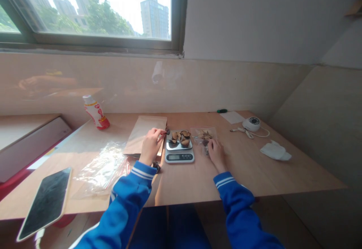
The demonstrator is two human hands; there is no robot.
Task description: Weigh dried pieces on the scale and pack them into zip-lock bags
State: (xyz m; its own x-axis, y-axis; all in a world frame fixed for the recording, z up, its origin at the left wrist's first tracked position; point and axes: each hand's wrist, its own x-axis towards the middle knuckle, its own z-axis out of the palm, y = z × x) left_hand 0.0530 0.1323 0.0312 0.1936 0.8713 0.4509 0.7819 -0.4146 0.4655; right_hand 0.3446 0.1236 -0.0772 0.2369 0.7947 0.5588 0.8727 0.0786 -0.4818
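A small digital kitchen scale (180, 157) stands mid-table, with several dried brown pieces (185, 142) heaped on its plate; they look like dried mushroom slices. My left hand (152, 143) is at the scale's left edge, pinching a small dark dried piece (167, 132) between thumb and fingers. On the other side lies a clear plastic zip bag (198, 131) with more light brown pieces in or on it. My right hand (216, 151) rests at the bag's lower edge, its fingers closed on it; the fingertips are partly hidden. A dark clump (156, 166) sits under my left wrist.
A brown paper bag (144, 126) and clear plastic bags (104, 166) lie left, with a phone (46, 200) at the front edge. A bottle (96, 113) stands behind. Rightward are a white round device (251, 124) with cable, crumpled tissue (275, 151) and a green-handled tool (222, 111).
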